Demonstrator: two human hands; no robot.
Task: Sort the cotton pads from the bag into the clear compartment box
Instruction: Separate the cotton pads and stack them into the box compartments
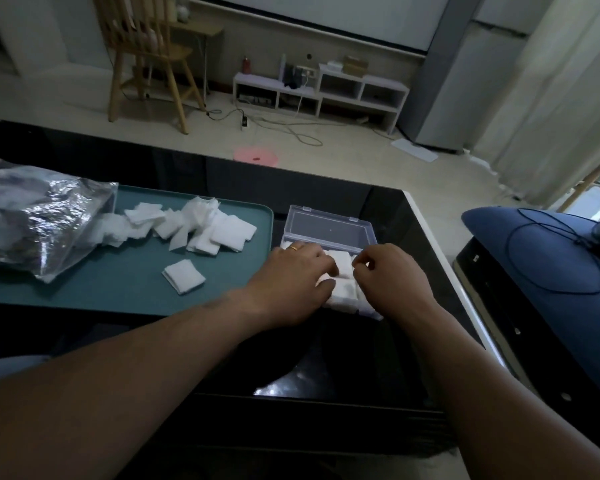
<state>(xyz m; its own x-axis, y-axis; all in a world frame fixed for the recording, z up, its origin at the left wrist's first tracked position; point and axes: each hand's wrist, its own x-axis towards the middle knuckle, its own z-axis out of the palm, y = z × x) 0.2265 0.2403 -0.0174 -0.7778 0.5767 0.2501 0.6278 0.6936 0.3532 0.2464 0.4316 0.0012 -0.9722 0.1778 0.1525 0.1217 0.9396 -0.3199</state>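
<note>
The clear compartment box (328,230) stands open on the black table, its lid tilted up at the back. White cotton pads (343,277) fill its near compartments. My left hand (293,271) lies palm down over the box's left side, fingers pressing on the pads. My right hand (392,271) hovers over the right side with fingertips pinched together; whether they hold a pad is unclear. A clear plastic bag (32,220) lies on the teal tray (118,289) at left, with a loose pile of pads (194,226) spilled beside it and a small stack (184,280) nearer me.
The black glossy table (326,358) ends in a white edge at right. A blue cushion (551,265) with a black cable lies to the right. Beyond the table are a wooden chair (149,57), a low white shelf (319,91) and floor cables.
</note>
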